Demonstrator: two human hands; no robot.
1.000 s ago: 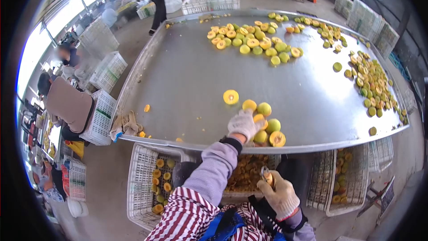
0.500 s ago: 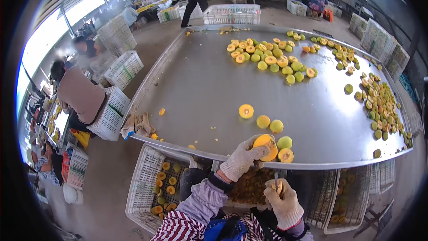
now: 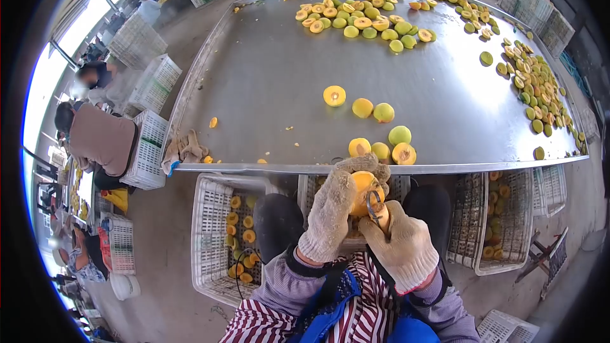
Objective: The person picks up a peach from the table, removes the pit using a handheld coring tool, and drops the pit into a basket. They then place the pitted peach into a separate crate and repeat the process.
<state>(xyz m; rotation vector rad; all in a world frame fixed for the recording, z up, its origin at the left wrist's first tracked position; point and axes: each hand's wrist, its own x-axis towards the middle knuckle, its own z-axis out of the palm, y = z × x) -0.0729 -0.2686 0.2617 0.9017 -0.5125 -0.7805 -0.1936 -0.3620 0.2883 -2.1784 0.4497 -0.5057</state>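
Observation:
My left hand [image 3: 333,213], in a pale knitted glove, is closed around a yellow peach half [image 3: 362,184] just in front of the table edge. My right hand [image 3: 406,244], gloved too, grips a pitting knife [image 3: 380,216] with a pale handle and a dark, curved loop blade. The loop is up against the cut side of the peach half. Beyond my hands, near the table's edge, lie several peach pieces, among them a cut half [image 3: 404,154] and a greenish peach [image 3: 399,134]. The contents of the crate under my hands are mostly hidden.
The metal table [image 3: 273,95] has a raised rim and peach piles [image 3: 534,86] at the back and right. A crate with peach halves [image 3: 206,241] stands left of my knee, more crates [image 3: 502,216] at right. Spare gloves [image 3: 184,149] lie on the left corner. Seated people [image 3: 105,136] work at left.
My left hand has drawn back from over the table edge towards my body. My right hand has come up to it, bringing the knife to the peach half. The view has tilted down.

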